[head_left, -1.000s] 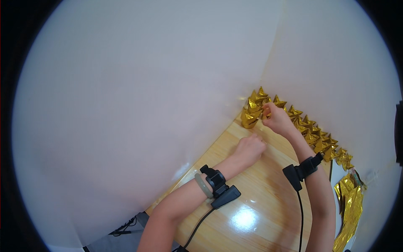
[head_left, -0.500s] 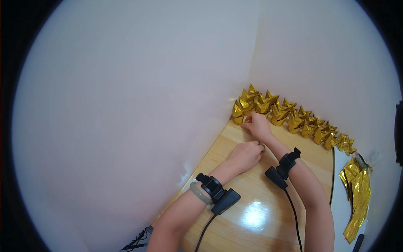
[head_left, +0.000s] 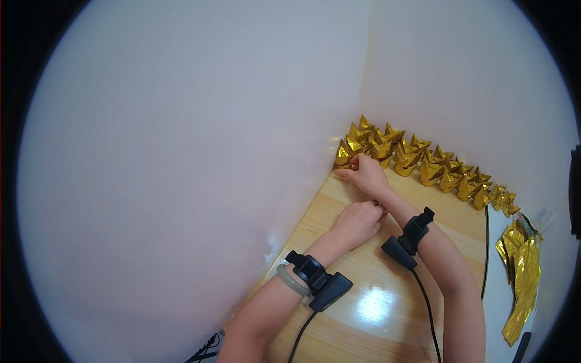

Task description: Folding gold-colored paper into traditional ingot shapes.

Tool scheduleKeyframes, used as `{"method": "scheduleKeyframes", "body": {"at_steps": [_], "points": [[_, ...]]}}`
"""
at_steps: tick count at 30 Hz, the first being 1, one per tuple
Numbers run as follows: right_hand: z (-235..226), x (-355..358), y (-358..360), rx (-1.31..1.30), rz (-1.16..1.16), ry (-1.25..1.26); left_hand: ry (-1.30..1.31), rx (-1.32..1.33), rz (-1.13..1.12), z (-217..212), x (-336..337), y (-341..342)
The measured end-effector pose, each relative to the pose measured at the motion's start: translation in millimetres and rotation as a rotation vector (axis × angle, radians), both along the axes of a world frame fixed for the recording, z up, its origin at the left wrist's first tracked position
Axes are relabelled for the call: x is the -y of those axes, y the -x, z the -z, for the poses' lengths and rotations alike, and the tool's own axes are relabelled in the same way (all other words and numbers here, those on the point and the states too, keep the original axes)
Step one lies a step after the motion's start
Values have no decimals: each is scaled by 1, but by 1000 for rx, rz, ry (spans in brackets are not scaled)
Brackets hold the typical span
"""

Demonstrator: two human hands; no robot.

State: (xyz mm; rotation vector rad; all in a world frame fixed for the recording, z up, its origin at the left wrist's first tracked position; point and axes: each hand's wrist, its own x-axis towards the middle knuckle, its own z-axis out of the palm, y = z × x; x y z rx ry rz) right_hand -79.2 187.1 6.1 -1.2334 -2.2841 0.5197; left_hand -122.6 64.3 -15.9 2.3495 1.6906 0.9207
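Observation:
My right hand (head_left: 368, 174) is at the left end of rows of folded gold foil paper ingots. Its thumb and index finger are closed about the lower part of the front-left ingot (head_left: 343, 154), whose base they partly hide. Closer to me, my left hand (head_left: 358, 222) rests low over the wooden tabletop (head_left: 417, 221) with its fingers curled in. Whatever those fingers may hold is hidden. The pointed ingots (head_left: 431, 170) stand upright, close together, along the back wall.
White walls (head_left: 212, 151) meet behind the table's far left corner. Flat gold foil sheets (head_left: 521, 278) lie in a pile on a white surface at the right. Black wrist devices (head_left: 415, 235) trail cables toward me.
My right hand has shifted slightly left and back, its thumb now reaching the front-left ingot's base. That ingot sits a little farther left. My left hand stays curled; the whole view has shifted slightly.

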Motion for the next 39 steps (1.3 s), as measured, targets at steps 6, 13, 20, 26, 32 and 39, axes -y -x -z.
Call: {"method": "scheduleKeyframes", "body": {"at_steps": [6, 13, 20, 26, 32, 39], "points": [[7, -14, -13, 25, 6, 6, 13, 8, -20, 1, -2, -3], [-2, -10, -11, -9, 55, 55, 15, 21, -12, 7, -4, 2], [-3, -5, -9, -148, 23, 68, 30, 8, -6, 1, -4, -3], [-7, -14, -16, -85, -45, -72, 19, 20, -4, 4, -3, -2], [-12, -27, -29, -3, -103, -99, 14, 31, 11, 5, -3, -4], [-12, -32, -28, 52, -77, -48, 15, 36, 3, 7, -3, -4]]}}
